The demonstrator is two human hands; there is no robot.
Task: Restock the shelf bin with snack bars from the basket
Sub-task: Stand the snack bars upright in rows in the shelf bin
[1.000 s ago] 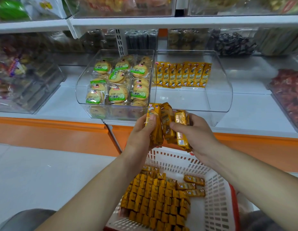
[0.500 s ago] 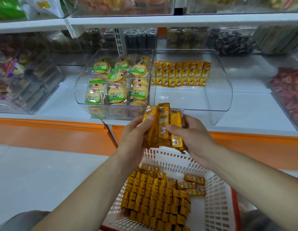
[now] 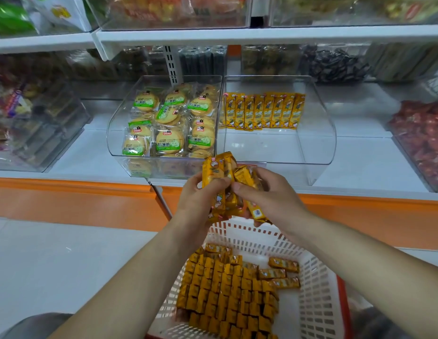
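Gripping bundle of snack bars (image 3: 219,178) in left hand (image 3: 197,200) and right hand (image 3: 270,199) together. Held mostly upright, long axis pointing toward shelf bin (image 3: 313,155), just short of bin's front lip. Straight ahead to bin, equally near for both hands. Perhaps five in bundle, hard to count. At bin's back wall, standing row of bars (image 3: 262,111). Below bin, basket (image 3: 319,289) with rest

Bright, even indoor light; shadows are soft and faint, though the back under the upper shelf (image 3: 262,35) sits in shade. Pale glare streaks the clear bin (image 3: 311,152) walls. Wide-angle distortion bows lines near the edges, where goods (image 3: 22,113) blur; the centre is sharp.
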